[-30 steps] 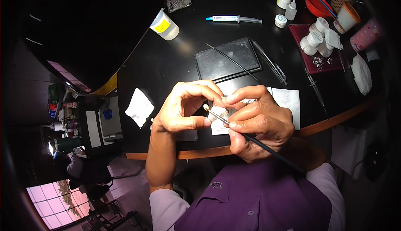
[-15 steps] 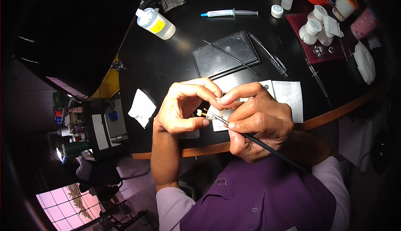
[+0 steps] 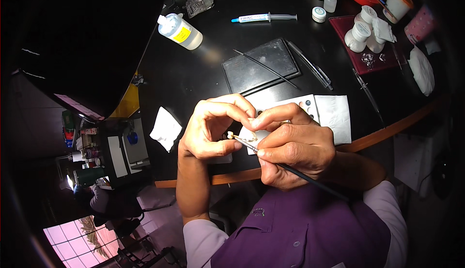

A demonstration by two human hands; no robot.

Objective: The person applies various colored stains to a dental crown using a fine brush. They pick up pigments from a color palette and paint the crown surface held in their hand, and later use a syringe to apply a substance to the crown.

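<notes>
My right hand (image 3: 300,147) is closed around a slim brush (image 3: 310,183) with a black handle and metal ferrule, slanting up to the left. Its tip meets a small ivory tooth-shaped crown (image 3: 230,135), which shows in the hollow of my left hand (image 3: 210,127). The left fingers and thumb are curled about the crown, and a thin brownish stem runs from it. What those fingertips grip is hidden. Both index fingertips touch above the brush. Under the hands lies a white palette (image 3: 310,104) with small round wells, partly covered.
Beyond the hands, a black slab (image 3: 261,64) carries a thin black tool (image 3: 266,68). A bottle (image 3: 181,31) with a yellow label, a syringe (image 3: 264,18) and a dark red tray (image 3: 358,64) with white jars stand farther off. Folded tissues (image 3: 166,128) lie left.
The brush and right hand have shifted slightly left, bringing the tip onto the crown. The crown has dipped a little, and the left hand has barely moved.
</notes>
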